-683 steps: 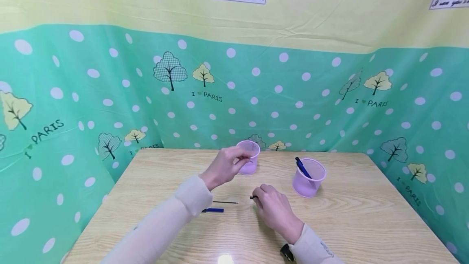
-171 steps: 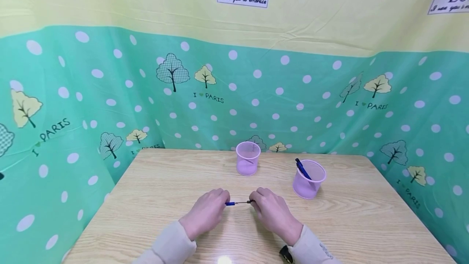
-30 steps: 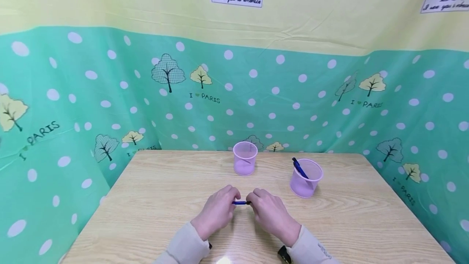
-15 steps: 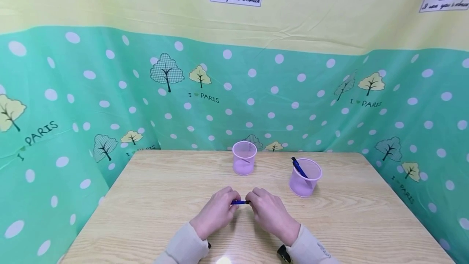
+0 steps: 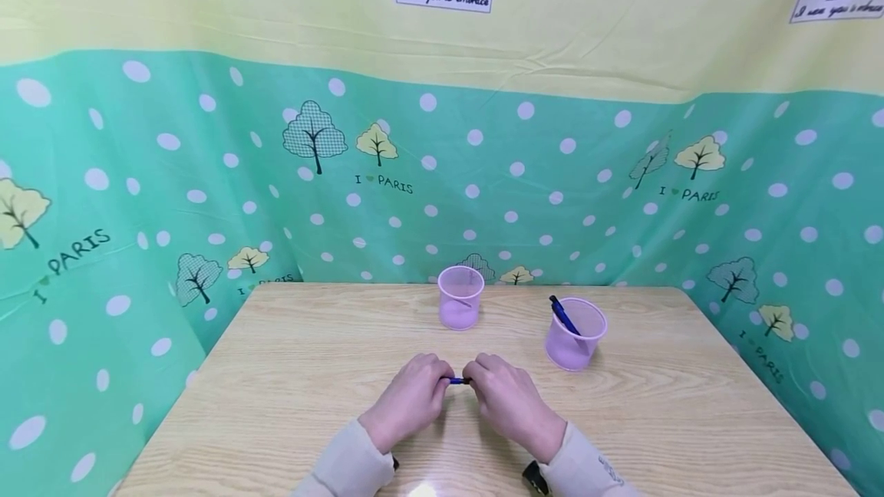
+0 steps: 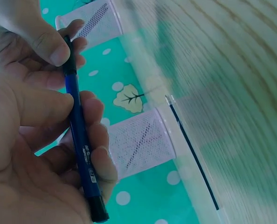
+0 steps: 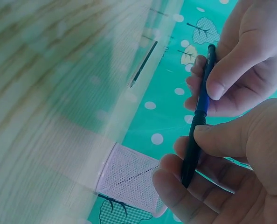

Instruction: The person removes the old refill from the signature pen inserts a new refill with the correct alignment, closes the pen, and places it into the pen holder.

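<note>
Between my two hands is a blue pen (image 5: 456, 380), held level above the table. My left hand (image 5: 410, 401) grips its blue barrel (image 6: 77, 112), with thumb and fingers curled round it. The right hand (image 5: 514, 405) pinches the black grip section (image 7: 191, 149) at the other end. Barrel and grip section meet with no gap showing in the right wrist view. What looks like a thin dark refill (image 6: 194, 154) with a clear tip shows against the table in both wrist views; I cannot make it out in the head view.
A pink mesh cup (image 5: 460, 311) stands at the back of the wooden table (image 5: 311, 351). To its right, a second pink mesh cup (image 5: 569, 355) holds a blue pen (image 5: 565, 316) leaning on its rim. Behind hangs a green and yellow printed curtain (image 5: 525, 198).
Several seconds ago, a thin refill showed between the blue barrel and the black part; these now meet. In the last half second the hands barely move, and less of the barrel shows.
</note>
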The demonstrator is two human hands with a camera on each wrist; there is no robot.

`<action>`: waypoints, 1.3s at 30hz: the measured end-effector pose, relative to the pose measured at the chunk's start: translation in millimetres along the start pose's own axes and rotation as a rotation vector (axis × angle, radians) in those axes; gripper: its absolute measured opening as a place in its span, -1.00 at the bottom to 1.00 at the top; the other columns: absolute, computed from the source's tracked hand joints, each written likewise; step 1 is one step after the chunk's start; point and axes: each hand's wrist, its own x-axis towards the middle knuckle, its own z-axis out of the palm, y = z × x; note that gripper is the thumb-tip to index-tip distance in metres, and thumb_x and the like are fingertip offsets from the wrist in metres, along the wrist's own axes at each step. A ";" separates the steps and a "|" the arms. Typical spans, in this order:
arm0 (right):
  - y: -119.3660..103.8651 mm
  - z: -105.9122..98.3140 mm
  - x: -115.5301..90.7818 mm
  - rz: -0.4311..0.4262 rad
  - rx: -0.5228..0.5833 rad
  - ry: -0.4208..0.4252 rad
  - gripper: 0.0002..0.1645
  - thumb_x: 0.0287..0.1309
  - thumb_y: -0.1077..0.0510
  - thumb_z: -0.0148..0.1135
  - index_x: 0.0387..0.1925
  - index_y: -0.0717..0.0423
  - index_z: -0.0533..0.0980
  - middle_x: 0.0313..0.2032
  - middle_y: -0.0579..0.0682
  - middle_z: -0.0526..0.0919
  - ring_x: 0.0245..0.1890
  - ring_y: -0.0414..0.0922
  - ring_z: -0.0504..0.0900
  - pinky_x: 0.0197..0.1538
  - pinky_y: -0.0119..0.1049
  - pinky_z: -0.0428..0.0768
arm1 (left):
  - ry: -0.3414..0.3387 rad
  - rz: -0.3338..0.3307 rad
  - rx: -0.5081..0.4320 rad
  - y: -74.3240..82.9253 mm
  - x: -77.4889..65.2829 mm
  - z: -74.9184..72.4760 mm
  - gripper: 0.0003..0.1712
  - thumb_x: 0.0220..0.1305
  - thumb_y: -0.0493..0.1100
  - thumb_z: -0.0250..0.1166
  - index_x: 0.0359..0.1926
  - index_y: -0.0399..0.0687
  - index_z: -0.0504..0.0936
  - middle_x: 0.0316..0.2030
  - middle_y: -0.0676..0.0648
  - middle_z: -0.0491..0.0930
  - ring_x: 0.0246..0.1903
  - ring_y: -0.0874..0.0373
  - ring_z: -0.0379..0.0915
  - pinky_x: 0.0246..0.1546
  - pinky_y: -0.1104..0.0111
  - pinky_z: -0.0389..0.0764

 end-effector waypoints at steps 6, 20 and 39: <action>0.1 0.4 -0.3 0.002 0.001 -0.004 -0.84 0.04 0.28 0.32 -0.33 -0.03 0.58 -0.47 -0.23 0.43 -0.46 -0.25 0.45 -0.56 -0.43 0.45 | 0.027 -0.007 0.044 1.6 -0.6 -0.7 -0.90 0.17 -0.30 0.28 -0.30 -0.04 0.66 -0.42 0.13 0.49 -0.41 0.28 0.38 -0.37 0.41 0.48; -0.2 1.0 0.4 0.000 0.008 -0.004 -0.85 0.04 0.27 0.33 -0.35 -0.04 0.57 -0.48 -0.24 0.40 -0.48 -0.26 0.43 -0.57 -0.43 0.42 | 0.046 -0.031 0.010 1.6 -0.7 -0.8 -0.79 0.01 -0.34 0.40 -0.35 0.01 0.61 -0.43 0.14 0.47 -0.44 0.33 0.39 -0.42 0.44 0.51; -1.4 -0.3 -0.9 -0.012 0.013 0.010 -0.87 0.03 0.26 0.34 -0.37 0.00 0.57 -0.49 -0.22 0.41 -0.46 -0.22 0.47 -0.57 -0.37 0.45 | 0.011 -0.022 0.016 0.0 -0.2 -3.4 -0.84 0.21 -0.28 0.23 -0.21 -0.07 0.69 -0.43 0.12 0.56 -0.44 0.32 0.44 -0.44 0.42 0.51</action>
